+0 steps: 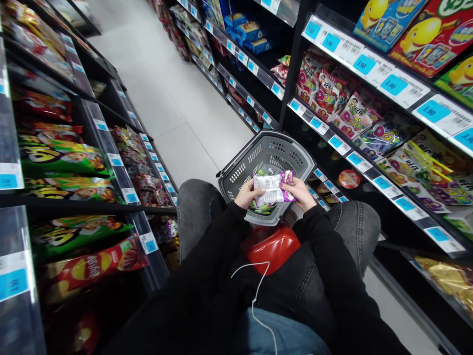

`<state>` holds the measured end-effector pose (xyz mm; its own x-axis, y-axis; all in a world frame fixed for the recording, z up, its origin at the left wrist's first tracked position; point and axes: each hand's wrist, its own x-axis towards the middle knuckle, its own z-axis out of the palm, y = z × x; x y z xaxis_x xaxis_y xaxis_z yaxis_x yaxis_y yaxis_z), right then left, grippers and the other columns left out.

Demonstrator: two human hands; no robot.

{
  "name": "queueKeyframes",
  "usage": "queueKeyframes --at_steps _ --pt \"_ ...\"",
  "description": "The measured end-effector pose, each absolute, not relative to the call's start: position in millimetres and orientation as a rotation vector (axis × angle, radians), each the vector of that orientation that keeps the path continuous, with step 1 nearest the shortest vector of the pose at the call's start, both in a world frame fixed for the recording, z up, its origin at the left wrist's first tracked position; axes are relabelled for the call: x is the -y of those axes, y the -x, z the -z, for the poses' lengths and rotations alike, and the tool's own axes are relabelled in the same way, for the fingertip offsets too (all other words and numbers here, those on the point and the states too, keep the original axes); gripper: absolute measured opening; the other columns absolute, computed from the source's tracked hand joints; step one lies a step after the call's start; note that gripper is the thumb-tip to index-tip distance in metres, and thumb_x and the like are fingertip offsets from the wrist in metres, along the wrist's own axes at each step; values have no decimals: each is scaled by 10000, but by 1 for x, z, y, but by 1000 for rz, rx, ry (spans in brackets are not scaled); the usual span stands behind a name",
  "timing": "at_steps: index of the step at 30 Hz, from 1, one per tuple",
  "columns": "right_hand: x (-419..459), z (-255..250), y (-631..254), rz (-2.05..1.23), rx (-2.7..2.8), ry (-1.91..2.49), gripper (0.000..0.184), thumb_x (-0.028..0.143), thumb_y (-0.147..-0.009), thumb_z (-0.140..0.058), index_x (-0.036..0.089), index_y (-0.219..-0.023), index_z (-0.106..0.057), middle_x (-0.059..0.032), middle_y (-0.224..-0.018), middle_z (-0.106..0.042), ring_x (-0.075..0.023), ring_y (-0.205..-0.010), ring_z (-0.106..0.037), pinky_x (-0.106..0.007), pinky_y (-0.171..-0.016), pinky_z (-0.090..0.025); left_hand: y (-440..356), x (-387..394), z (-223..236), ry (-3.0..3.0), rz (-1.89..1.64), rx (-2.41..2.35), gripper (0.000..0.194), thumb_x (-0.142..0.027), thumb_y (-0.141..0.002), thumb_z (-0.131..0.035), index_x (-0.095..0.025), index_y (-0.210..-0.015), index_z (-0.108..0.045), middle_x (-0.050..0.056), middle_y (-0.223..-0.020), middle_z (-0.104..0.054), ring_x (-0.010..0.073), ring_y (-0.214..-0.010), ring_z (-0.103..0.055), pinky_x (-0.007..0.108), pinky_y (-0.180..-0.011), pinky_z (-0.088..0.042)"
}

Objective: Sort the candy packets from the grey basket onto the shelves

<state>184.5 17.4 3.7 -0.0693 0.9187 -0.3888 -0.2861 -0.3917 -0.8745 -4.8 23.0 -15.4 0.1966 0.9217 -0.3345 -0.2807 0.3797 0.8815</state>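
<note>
I sit low in a shop aisle with my knees up. Both hands hold a purple and white snack packet [272, 190] above a grey plastic shopping basket [291, 153]. My left hand [247, 194] grips the packet's left end, fingers curled round it. My right hand [301, 193] grips the right end the same way. Green packets [263, 208] lie inside the basket below the held one. A red stool seat [275, 248] shows between my legs.
Black shelves line both sides of the aisle. Green and red crisp bags [66, 158] fill the left shelves, colourful snack packets [351, 116] the right ones, with blue price tags along the edges. Pale tiled floor [158, 79] runs ahead. A white cable [258, 291] hangs over my lap.
</note>
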Motion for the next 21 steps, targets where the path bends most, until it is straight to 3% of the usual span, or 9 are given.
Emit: queueKeyframes --at_steps 3,7,11,13,17,21 --pt "-18 -3 -186 -1475 943 1379 418 338 -488 -800 138 -810 -624 -21 -738 -677 -156 -646 -600 -290 -661 -481 5 -23 17 -819 -826 -1073 541 -257 -373 -875 -100 -859 -696 91 -856 -736 245 -795 -668 388 -791 -508" --pt "-20 -1 -188 -1221 997 1529 360 355 -519 -764 129 -776 -652 -28 -726 -676 -173 -659 -596 -288 -646 -465 9 -26 21 -879 -911 -1184 472 -255 -379 -871 -97 -793 -710 65 -767 -728 218 -714 -657 350 -715 -510" --pt "-20 1 -183 -1327 764 1418 397 401 -526 -750 149 -816 -649 -32 -751 -686 -167 -642 -599 -284 -629 -476 11 -28 20 -820 -1031 -1186 384 -296 -383 -864 -103 -662 -686 23 -598 -673 184 -591 -623 297 -582 -478" --pt "-19 2 -179 -1393 688 1323 421 420 -524 -761 164 -835 -638 -32 -754 -688 -166 -641 -605 -285 -629 -483 10 -27 17 -721 -1076 -1105 404 -338 -391 -861 -106 -669 -680 30 -608 -678 183 -584 -626 292 -575 -477" --pt "-14 2 -172 -1502 675 1198 438 446 -537 -773 176 -849 -626 -32 -758 -689 -171 -645 -617 -295 -641 -494 12 -23 10 -603 -1010 -936 504 -456 -459 -835 -106 -797 -706 100 -741 -725 237 -693 -674 333 -661 -511" --pt "-11 -1 -169 -1483 816 1217 400 412 -553 -772 168 -842 -639 -32 -787 -692 -166 -662 -612 -289 -658 -490 18 -26 9 -643 -1016 -1041 500 -525 -475 -810 -91 -693 -692 115 -646 -706 277 -696 -680 334 -621 -505"
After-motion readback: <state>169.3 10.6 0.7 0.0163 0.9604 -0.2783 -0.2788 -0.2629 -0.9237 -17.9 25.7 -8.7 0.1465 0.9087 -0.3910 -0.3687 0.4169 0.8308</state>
